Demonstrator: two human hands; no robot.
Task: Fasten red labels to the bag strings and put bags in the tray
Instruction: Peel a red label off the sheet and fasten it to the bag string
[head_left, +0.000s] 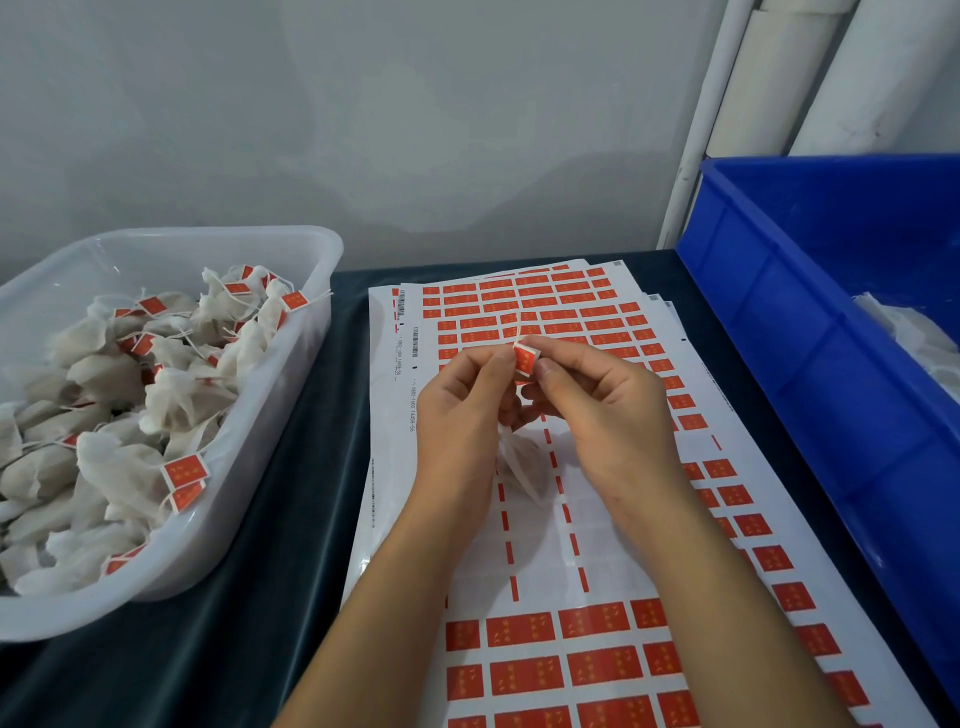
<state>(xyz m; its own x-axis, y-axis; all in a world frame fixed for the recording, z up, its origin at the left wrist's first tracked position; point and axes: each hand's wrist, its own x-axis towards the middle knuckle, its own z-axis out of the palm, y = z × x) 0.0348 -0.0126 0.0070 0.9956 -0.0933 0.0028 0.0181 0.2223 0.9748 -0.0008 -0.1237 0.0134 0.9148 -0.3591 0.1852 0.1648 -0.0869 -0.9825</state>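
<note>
Nearest us lie our two forearms over the label sheets (597, 670) spread on the dark table (291, 467). At far left, the clear tray (291, 395) holds a heap of labelled bags (130, 395). Our left hand (460, 415) curls its thumb and fingers around the string (505, 332) beside the red label (525, 359). Our right hand (602, 410) pinches that label between thumb and forefinger. The bag (519, 467) hangs below, between our palms, above the sheets. At far right, a blue bin (810, 332) holds more bags (914, 332).
</note>
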